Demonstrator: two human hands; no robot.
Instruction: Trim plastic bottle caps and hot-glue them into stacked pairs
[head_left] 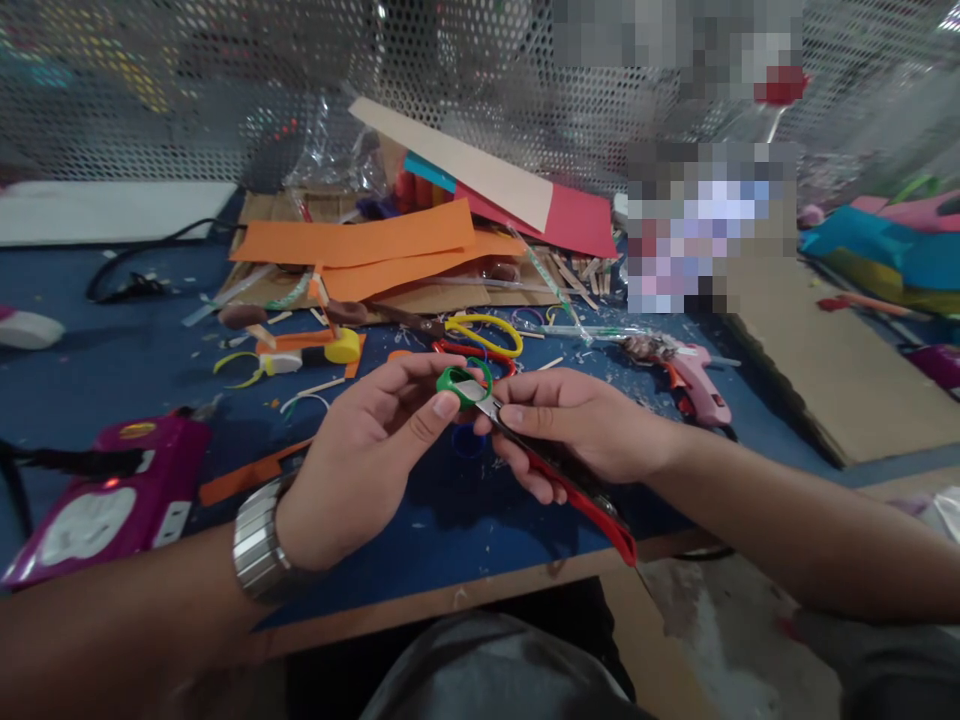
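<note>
Partly, the hands [367, 440] [589, 420] cover the green loop [448, 380] and knife [589, 490].

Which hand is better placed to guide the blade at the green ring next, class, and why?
Probably the right hand: it grips the red-and-black cutter, its thumb close behind the blade. The left hand pinches the green ring, so it seems better suited to steadying.

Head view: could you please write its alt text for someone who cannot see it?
A person's left grip holds a green loop at the blade of a knife in the right grip. Beyond, a cluttered blue table bears yellow-handled scissors, a pink glue gun and orange paper.
</note>
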